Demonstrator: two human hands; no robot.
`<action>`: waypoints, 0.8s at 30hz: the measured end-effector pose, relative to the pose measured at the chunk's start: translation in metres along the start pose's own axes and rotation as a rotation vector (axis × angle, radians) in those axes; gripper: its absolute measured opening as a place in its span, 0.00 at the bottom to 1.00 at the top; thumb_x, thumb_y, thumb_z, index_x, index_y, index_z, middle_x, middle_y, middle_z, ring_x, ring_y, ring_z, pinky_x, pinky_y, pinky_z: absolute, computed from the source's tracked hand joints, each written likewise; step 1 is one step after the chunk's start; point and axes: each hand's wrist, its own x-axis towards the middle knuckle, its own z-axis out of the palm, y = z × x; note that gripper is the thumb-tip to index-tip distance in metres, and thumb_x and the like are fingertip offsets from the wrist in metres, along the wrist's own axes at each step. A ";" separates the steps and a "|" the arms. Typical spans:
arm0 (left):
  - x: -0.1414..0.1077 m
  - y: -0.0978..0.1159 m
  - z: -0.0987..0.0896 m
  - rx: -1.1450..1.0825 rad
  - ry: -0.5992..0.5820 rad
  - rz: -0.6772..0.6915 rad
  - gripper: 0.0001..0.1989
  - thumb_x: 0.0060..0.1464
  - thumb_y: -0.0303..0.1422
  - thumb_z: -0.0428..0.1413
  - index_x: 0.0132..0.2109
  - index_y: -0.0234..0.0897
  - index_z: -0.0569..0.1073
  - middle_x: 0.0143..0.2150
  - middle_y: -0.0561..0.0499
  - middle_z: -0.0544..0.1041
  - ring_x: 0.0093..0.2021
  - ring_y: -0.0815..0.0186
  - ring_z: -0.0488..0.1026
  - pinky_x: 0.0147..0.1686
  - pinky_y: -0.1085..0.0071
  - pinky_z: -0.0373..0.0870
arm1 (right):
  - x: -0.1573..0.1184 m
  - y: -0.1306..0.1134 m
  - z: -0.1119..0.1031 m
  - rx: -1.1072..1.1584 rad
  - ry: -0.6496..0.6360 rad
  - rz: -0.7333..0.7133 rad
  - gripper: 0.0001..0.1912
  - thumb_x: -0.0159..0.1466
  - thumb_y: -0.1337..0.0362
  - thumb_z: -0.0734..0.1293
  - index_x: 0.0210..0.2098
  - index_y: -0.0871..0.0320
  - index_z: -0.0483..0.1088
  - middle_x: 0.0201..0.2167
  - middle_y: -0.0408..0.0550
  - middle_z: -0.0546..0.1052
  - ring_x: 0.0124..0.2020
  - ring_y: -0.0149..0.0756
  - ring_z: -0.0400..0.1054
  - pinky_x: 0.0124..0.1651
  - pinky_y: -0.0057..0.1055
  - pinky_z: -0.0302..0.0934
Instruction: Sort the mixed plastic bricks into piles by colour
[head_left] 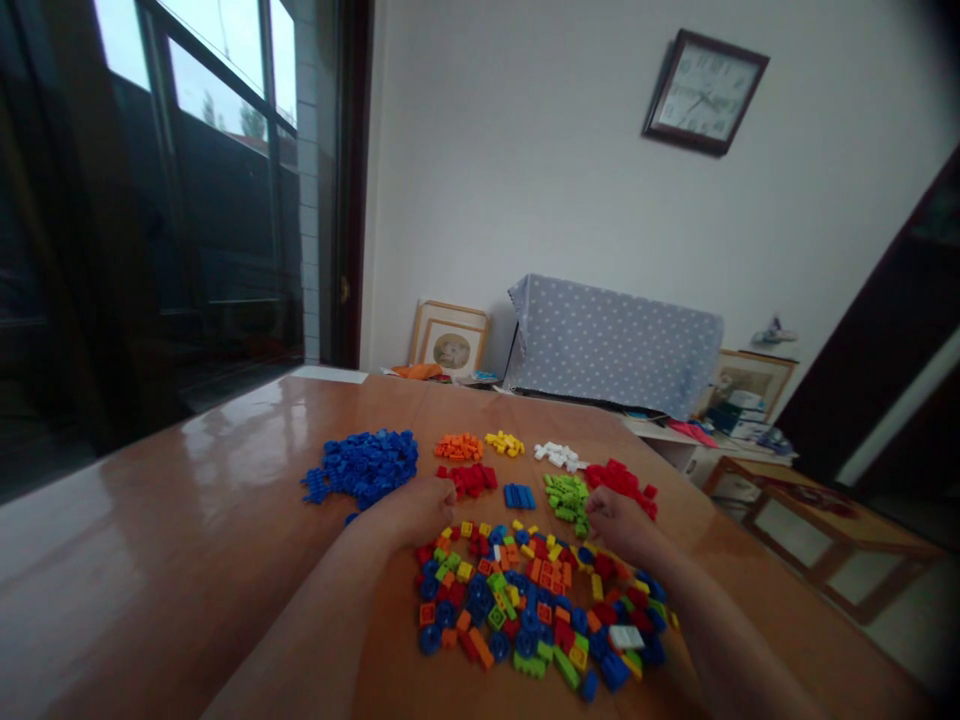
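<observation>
My left hand [429, 502] is closed, its fingers curled inward beside a small pile of red bricks [477, 481]. Whatever it may hold is hidden behind the fingers. Curled as well, my right hand [613, 515] is at the edge of the lime green bricks [566, 498], just in front of a second red pile [621, 482]; I cannot make out anything between its fingers. Between and below my forearms lies a large mixed heap of toy building bricks [525, 610] in red, blue, yellow, orange and green. A light brick [625, 637] rests on its near right part.
Sorted piles sit farther back on the glossy brown table [225, 520]: blue pieces [367, 465], orange bricks [459, 447], yellow bricks [505, 443], white bricks [559, 456] and a row of blue bars [519, 496]. Beyond stands a dotted cloth cover [615, 340].
</observation>
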 end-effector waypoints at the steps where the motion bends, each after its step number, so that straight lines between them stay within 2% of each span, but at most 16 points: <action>1: 0.000 0.000 0.000 0.002 0.003 0.002 0.08 0.51 0.29 0.50 0.35 0.37 0.73 0.35 0.48 0.78 0.34 0.63 0.73 0.27 0.73 0.59 | -0.001 0.000 0.002 0.014 -0.014 -0.001 0.08 0.57 0.70 0.60 0.34 0.58 0.69 0.24 0.43 0.76 0.26 0.32 0.68 0.27 0.24 0.49; 11: -0.001 0.001 -0.001 0.016 -0.006 -0.012 0.08 0.51 0.29 0.50 0.35 0.38 0.74 0.35 0.48 0.78 0.34 0.63 0.73 0.27 0.73 0.58 | -0.002 -0.004 -0.001 0.092 0.013 -0.023 0.08 0.58 0.68 0.59 0.34 0.58 0.69 0.26 0.44 0.77 0.25 0.31 0.68 0.26 0.25 0.51; 14: -0.001 0.001 0.000 0.008 -0.002 -0.016 0.09 0.51 0.29 0.50 0.37 0.38 0.75 0.36 0.48 0.78 0.35 0.63 0.73 0.28 0.73 0.59 | -0.005 -0.014 -0.004 0.092 0.030 -0.068 0.06 0.57 0.67 0.60 0.33 0.58 0.69 0.25 0.43 0.75 0.28 0.33 0.67 0.28 0.25 0.51; 17: 0.000 -0.002 0.003 0.006 0.013 -0.004 0.10 0.52 0.28 0.50 0.38 0.39 0.75 0.36 0.48 0.78 0.36 0.63 0.74 0.28 0.74 0.59 | -0.016 -0.042 -0.002 0.082 -0.003 -0.170 0.06 0.57 0.66 0.62 0.32 0.58 0.70 0.24 0.41 0.73 0.28 0.33 0.65 0.28 0.25 0.51; 24: 0.002 -0.006 0.007 0.045 0.045 -0.005 0.09 0.52 0.27 0.50 0.36 0.38 0.75 0.35 0.48 0.78 0.35 0.64 0.73 0.28 0.73 0.59 | -0.056 -0.135 0.020 0.002 -0.213 -0.442 0.07 0.60 0.66 0.62 0.33 0.57 0.73 0.27 0.41 0.75 0.28 0.30 0.65 0.29 0.25 0.48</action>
